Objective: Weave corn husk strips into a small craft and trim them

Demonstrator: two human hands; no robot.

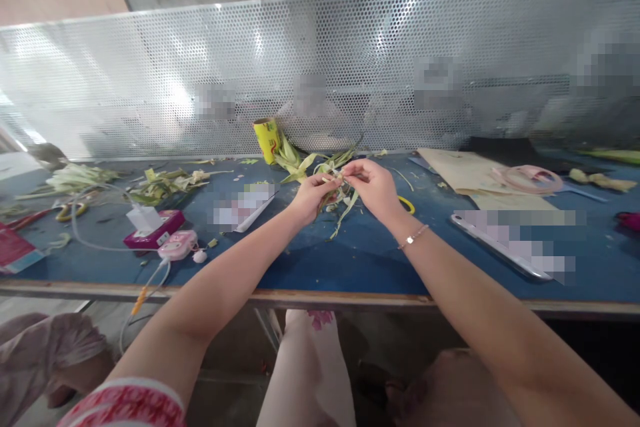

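White glare streaks the perforated panel point(350, 53) — detail is soft, several patches blockily pixelated.

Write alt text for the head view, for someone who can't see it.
A person's left hand and right hand meet, fingertips at pale green strips over a blue table. A yellow cylinder stands behind them; a purple block lies to the left, a phone to the right. Metal mesh spans the back.

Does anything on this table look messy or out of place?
Somewhat: loose leafy strips lie strewn over the blue table, some close behind the maroon block, and an orange-banded cable dangles over the front edge; both look untidy.
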